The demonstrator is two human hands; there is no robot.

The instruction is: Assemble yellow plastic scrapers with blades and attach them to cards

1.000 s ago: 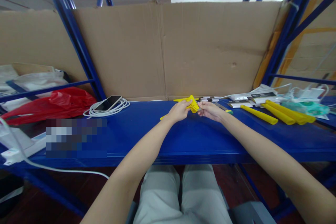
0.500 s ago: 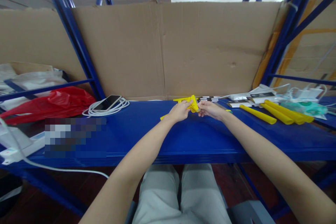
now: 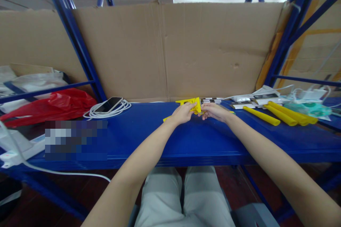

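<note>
My left hand (image 3: 183, 112) is closed around a yellow plastic part (image 3: 197, 105) with a flared right end, held just above the blue shelf top. My right hand (image 3: 211, 111) meets that flared end from the right, its fingers pinched together. Whatever sits between those fingertips is too small to make out. Behind the part, another yellow piece (image 3: 182, 101) sticks out to the left; I cannot tell if it belongs to the same part. By my left wrist, a yellow tip (image 3: 166, 118) pokes out.
Several yellow tapered tubes (image 3: 262, 116) lie at right, near small white boxes (image 3: 241, 105) and a green bag (image 3: 309, 108). Black-and-white strips (image 3: 212, 100) rest behind my right hand. A phone (image 3: 109, 104) with coiled white cable and a red bag (image 3: 57, 104) are at left. Cardboard (image 3: 128, 53) stands behind.
The yellow part has turned slightly in my left hand, so its flared end stands more upright. My right fingers have shifted a little at its edge.
</note>
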